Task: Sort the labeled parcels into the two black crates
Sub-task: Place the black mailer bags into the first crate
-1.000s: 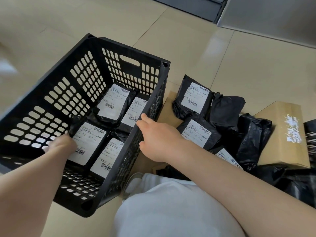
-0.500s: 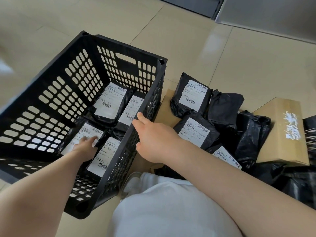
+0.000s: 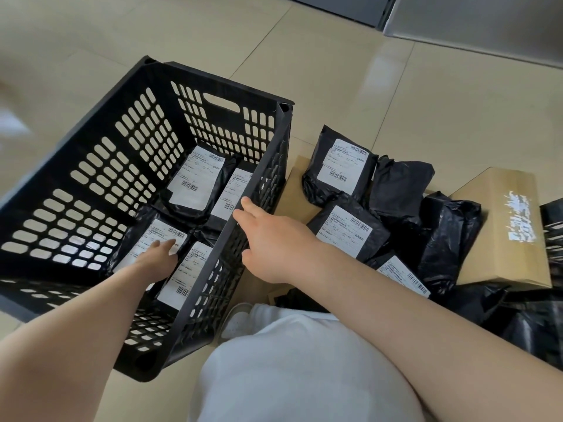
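Landmark: black crate [image 3: 100, 166], on the floor.
- Left hand [image 3: 158, 258]: inside crate, fingers flat on a labeled parcel [image 3: 152, 239]; grasping nothing.
- Right hand [image 3: 274, 245]: clasping crate's right rim.
- Four parcels in crate.
- Unsorted parcels [image 3: 344, 169], right of crate, with cardboard box [image 3: 502, 229].

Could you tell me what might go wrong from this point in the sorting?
The crate looks tilted, with the right hand gripping its near rim; letting go could shift the four labeled parcels inside. The left hand rests on one parcel and may nudge it onto its neighbour, hiding that label.
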The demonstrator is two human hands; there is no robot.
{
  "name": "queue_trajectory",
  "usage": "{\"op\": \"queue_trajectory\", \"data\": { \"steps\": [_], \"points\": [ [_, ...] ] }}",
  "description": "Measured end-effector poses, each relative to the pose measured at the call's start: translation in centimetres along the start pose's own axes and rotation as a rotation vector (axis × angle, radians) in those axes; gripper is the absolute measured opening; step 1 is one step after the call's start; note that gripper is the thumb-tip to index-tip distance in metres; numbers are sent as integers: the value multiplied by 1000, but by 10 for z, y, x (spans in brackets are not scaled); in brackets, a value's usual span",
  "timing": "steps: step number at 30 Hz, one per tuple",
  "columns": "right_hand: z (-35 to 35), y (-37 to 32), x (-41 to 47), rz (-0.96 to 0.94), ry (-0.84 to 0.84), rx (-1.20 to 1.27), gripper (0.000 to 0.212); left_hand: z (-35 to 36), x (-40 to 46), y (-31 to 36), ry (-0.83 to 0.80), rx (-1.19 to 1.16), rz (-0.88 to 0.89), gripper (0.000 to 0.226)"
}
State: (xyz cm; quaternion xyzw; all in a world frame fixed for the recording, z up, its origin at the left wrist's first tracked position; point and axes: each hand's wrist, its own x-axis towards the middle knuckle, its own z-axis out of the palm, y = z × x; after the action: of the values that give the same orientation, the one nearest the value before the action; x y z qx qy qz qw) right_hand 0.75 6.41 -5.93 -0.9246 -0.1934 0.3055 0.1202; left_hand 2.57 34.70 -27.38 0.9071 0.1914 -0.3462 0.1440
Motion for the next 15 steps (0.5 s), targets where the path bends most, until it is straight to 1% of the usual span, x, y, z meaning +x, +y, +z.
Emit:
{"op": "queue_trajectory", "data": {
  "steps": [3,6,9,12,15],
  "points": [
    [2,5,-3,-32,1,11,71,-7,-9,16,63,-64,31,56],
    [6,10,-3,-69,23,-6,75,-18,-21,38,126,-271,35,53],
    [9,16,-4,-106,47,84,74,-35,-41,67,156,-481,80,53],
    [11,28,-9,-79,100,151,73,-55,-63,94,165,-567,162,53],
    [12,44,-18,-27,134,91,72,-74,-84,121,198,-624,243,54]
  ]
}}
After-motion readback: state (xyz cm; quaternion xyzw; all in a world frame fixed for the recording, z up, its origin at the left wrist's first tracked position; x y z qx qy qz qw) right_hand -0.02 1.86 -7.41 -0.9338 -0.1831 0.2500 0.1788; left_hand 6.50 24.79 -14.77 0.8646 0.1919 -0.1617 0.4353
